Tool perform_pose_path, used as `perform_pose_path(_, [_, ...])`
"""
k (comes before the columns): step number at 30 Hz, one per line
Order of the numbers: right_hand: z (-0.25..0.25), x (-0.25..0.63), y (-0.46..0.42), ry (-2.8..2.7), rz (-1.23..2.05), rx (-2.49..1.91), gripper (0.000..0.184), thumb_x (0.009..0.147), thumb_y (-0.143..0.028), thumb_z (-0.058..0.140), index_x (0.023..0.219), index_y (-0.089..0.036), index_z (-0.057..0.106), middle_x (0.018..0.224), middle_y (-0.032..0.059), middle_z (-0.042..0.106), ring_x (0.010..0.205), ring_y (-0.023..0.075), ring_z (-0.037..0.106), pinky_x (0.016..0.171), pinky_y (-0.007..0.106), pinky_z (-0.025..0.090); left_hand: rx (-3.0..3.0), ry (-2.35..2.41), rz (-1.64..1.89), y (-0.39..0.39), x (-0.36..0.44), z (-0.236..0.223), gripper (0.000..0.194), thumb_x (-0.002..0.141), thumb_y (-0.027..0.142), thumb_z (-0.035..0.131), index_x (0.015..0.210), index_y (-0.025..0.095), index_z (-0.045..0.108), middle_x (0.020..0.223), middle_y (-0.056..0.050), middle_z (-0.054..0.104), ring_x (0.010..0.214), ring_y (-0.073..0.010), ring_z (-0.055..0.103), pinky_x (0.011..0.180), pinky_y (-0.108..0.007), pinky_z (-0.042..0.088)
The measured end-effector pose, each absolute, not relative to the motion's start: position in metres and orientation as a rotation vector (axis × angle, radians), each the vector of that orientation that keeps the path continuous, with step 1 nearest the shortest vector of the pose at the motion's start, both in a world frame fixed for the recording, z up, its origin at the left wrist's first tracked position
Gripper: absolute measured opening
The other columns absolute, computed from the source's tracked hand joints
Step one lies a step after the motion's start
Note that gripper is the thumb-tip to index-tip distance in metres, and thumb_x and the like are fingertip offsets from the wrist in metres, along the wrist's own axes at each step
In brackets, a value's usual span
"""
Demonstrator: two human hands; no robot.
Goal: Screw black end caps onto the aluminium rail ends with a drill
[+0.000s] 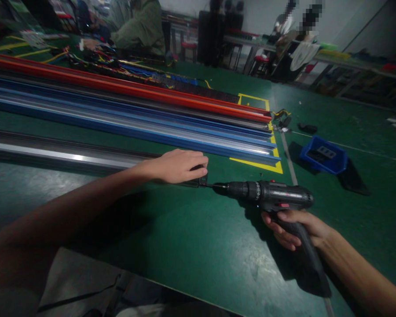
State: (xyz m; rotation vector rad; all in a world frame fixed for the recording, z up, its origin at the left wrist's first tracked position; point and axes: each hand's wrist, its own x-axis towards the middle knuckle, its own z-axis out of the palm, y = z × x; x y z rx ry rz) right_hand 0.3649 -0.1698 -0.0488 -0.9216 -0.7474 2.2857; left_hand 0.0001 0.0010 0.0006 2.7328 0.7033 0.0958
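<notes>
A green table (198, 233) fills the foreground, glossy where light falls, marked with yellow tape (260, 167). Behind it, a dim room shows a pale wall (260, 13), cluttered benches and red stools (260, 58). A person in a green sleeve (138, 31) sits across the table, near tangled wires (102, 66).

The near grey rail (69, 156) lies lengthwise, cut off at the left edge, its right end partly covered by the left hand (181, 166). That hand is half curled, thumb apart from the fingers; I cannot tell whether it grips or merely presses. The right hand (295, 224) is wrapped round the grip of the drill (284, 196), whose bit points at the rail's end; contact is too small to make out. The bin's contents are dark, and the background is blurred.

Counted: one drill, one blue bin (330, 166) to the right, one near grey rail, one orange rail (152, 87); the blue rails (135, 127) lie too close together to count.
</notes>
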Motion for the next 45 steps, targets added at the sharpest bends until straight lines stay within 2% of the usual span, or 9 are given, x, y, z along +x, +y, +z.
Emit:
perform_pose_path(15, [-0.049, 0.3648, -0.1699, -0.718, 2.292, -0.886, 0.023, 0.094, -0.029, 0.067, 0.101, -0.008, 0.072, 0.073, 0.0019, 0.062, 0.04, 0.0051, 0.051, 0.047, 0.02, 0.054, 2.723, 0.705, 0.075, 0.0011, 0.0004, 0.0012, 0.037, 0.104, 0.05, 0.034, 0.101, 0.023, 0.06, 0.101, -0.004, 0.064, 0.089, -0.0191, 0.059, 0.073, -0.03, 0.039])
perform_pose_path(26, [-0.047, 0.3638, -0.168, -0.711, 2.329, -0.827, 0.025, 0.095, -0.027, 0.065, 0.109, -0.007, 0.072, 0.079, 0.0035, 0.065, 0.043, 0.0041, 0.054, 0.05, 0.02, 0.057, 2.73, 0.709, 0.077, 0.0014, 0.0004, 0.0009, 0.037, 0.105, 0.05, 0.033, 0.1, 0.023, 0.059, 0.101, -0.003, 0.063, 0.087, -0.0184, 0.058, 0.072, -0.03, 0.037])
perform_pose_path(45, [-0.0454, 0.363, -0.1675, -0.676, 2.326, -0.827, 0.023, 0.096, -0.025, 0.067, 0.106, -0.006, 0.073, 0.076, 0.0035, 0.066, 0.044, 0.0046, 0.057, 0.051, 0.021, 0.059, 2.721, 0.704, 0.075, 0.0015, 0.0005, 0.0009, 0.038, 0.104, 0.05, 0.032, 0.1, 0.024, 0.06, 0.1, -0.003, 0.064, 0.086, -0.0187, 0.058, 0.072, -0.03, 0.038])
